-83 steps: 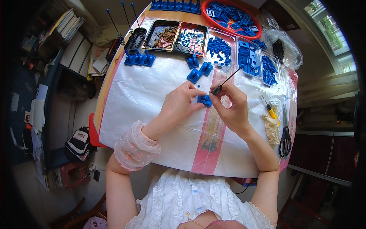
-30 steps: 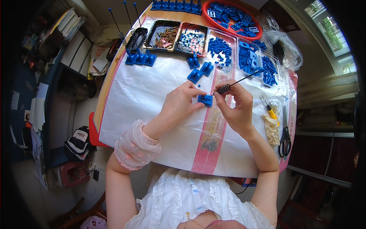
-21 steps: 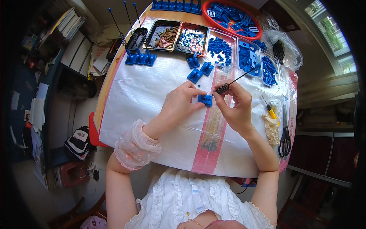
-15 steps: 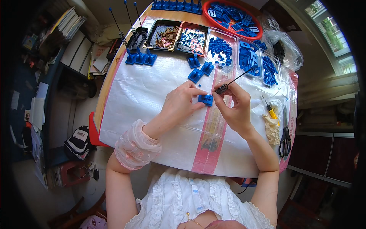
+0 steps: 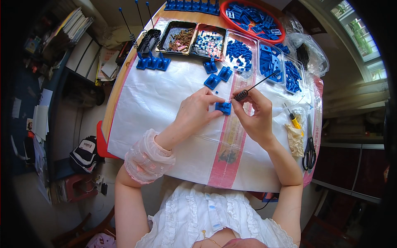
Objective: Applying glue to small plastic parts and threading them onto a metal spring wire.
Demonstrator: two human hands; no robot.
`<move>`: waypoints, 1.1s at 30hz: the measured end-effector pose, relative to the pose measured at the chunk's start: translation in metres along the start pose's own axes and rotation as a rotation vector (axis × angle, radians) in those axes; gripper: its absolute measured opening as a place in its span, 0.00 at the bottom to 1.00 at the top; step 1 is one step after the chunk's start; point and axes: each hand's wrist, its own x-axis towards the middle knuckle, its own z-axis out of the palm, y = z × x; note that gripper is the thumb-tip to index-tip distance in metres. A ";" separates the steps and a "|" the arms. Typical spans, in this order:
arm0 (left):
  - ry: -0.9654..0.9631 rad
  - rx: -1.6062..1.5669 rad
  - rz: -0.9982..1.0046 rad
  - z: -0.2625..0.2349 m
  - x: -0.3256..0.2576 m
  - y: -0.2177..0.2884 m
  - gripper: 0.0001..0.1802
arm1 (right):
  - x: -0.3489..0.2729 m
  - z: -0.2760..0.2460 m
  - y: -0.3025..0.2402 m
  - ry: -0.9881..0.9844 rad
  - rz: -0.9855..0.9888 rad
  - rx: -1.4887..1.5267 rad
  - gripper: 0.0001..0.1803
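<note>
At the middle of the covered table, a small blue plastic base lies on the sheet. The thumb and index finger of my left hand are closed on its left side. My right hand pinches a black coil spring with a long thin rod, which points up and to the right and has a dark tip. The spring's lower end is at the right side of the base; my fingertips hide whether it is inserted. Just beyond lie a tiny blue piece and several blue bracket parts.
Several trays line the far side: brass-coloured screws, small nuts and blue parts. A red basin holds more. Finished-looking spring pieces stand far left. Scissors and a yellow-handled screwdriver lie right.
Almost nothing differs. Both hands keep their places at the blue base, and the spring has barely shifted.
</note>
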 end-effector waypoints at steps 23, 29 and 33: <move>-0.001 0.023 -0.008 0.000 0.000 0.000 0.18 | -0.001 0.000 0.000 -0.032 -0.020 -0.038 0.09; -0.006 0.015 0.000 0.002 0.000 -0.002 0.18 | -0.002 0.002 0.000 -0.025 -0.015 -0.048 0.09; -0.002 0.020 0.001 0.001 0.000 -0.002 0.19 | -0.002 0.002 0.003 -0.049 -0.013 -0.046 0.09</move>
